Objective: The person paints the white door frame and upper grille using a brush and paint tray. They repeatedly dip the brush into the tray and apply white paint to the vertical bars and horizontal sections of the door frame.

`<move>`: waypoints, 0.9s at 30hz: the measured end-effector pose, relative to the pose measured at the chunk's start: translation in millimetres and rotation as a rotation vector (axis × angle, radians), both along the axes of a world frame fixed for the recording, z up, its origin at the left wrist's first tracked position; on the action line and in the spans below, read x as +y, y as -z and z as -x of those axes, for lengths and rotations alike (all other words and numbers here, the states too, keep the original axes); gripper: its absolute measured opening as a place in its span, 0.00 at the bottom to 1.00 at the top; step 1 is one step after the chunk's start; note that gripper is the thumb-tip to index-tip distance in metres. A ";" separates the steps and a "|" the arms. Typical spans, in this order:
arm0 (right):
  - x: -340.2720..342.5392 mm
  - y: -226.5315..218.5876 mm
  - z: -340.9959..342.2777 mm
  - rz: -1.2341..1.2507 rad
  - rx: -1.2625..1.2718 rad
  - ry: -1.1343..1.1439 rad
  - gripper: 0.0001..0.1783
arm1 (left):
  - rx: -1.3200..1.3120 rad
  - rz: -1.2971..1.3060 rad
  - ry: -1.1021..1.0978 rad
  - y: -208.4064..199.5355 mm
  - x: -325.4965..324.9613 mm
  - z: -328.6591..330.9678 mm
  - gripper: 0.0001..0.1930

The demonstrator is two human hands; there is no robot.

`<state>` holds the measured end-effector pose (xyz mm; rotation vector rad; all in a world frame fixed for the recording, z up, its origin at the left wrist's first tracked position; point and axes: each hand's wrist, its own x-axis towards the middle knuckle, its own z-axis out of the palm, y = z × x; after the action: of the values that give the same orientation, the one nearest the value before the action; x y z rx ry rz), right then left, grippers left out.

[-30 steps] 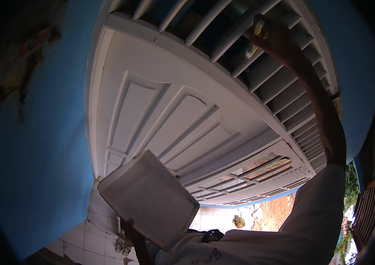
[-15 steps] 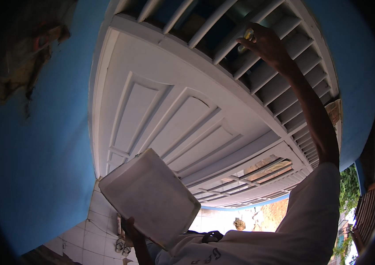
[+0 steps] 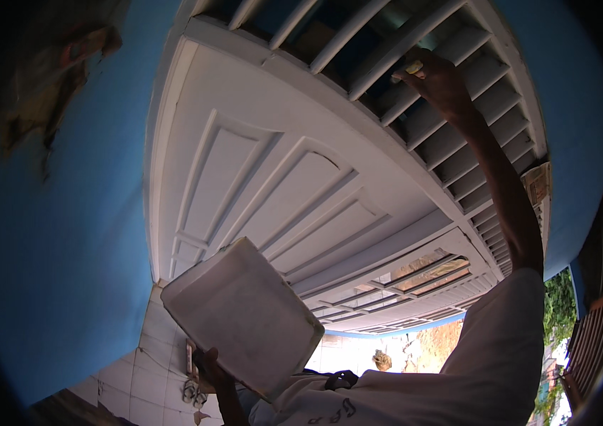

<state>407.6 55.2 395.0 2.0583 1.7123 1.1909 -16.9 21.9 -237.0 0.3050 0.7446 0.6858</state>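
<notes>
My right arm is raised to the white slatted vent above a white panelled door (image 3: 273, 163). Up there my right hand (image 3: 440, 82) is closed on a small tool with a yellowish handle (image 3: 414, 67), right by the slats (image 3: 379, 53). Its working end is hidden by the hand and the shadow. Low in the view, my left hand (image 3: 212, 370) grips the lower left edge of a white square container (image 3: 244, 319) with rounded corners. The container is tilted in front of my body, and its inside does not show.
A blue wall (image 3: 74, 270) with a dark damaged patch runs along the left. Glazed window panes (image 3: 401, 277) sit beyond the door. Sandals (image 3: 193, 392) lie on the white tiled floor (image 3: 149, 369). Brown slats (image 3: 599, 298) and green plants (image 3: 560, 305) are at the right.
My right hand has shifted slightly right and down along the slats, and the yellowish handle has turned in its grip. The left hand and the container have hardly moved.
</notes>
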 end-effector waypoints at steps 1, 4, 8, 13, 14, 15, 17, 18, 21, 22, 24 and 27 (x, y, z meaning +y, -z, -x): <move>-2.3 2.7 -5.4 0.041 -0.016 -0.019 0.18 | -0.002 -0.004 0.004 5.6 -0.9 0.1 0.37; 0.1 4.2 -2.8 0.101 -0.068 -0.042 0.17 | 0.003 -0.066 0.072 -10.4 8.4 3.3 0.42; 16.9 -15.0 54.0 0.185 0.175 -0.018 0.15 | -0.018 -0.058 0.040 -30.7 12.0 -0.4 0.45; -4.0 -36.9 125.8 0.122 0.192 0.031 0.10 | -0.032 -0.037 -0.010 -32.1 10.6 -3.7 0.38; -8.7 -40.5 129.1 0.063 0.205 0.017 0.09 | -0.030 -0.030 -0.004 -23.9 9.8 -4.1 0.38; -11.1 -43.8 118.7 0.012 0.186 -0.010 0.09 | -0.032 -0.016 0.003 -16.0 7.9 -4.5 0.38; 9.5 -30.9 84.6 0.012 0.171 -0.082 0.11 | -0.004 0.009 -0.031 -11.5 5.8 -7.7 0.37; 11.8 -23.9 74.8 0.009 0.152 -0.093 0.11 | -0.013 0.004 -0.026 -15.3 7.4 -9.0 0.36; 7.5 -7.2 34.7 0.113 0.048 -0.020 0.14 | -0.035 -0.010 -0.006 -26.8 10.8 -12.9 0.35; 3.7 -4.8 27.6 0.137 0.000 0.006 0.15 | -0.040 -0.006 0.008 -19.4 8.4 -13.6 0.34; 4.6 -5.4 36.7 0.175 -0.050 -0.058 0.15 | -0.048 0.006 0.019 -18.4 8.5 -12.3 0.33; 6.9 -25.5 71.2 0.205 -0.080 -0.086 0.22 | -0.066 0.017 0.023 -36.2 11.8 -12.3 0.31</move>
<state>336.4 62.1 420.5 1.8116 1.8182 1.0563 -4.6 33.7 -200.8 0.2741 0.6826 0.6645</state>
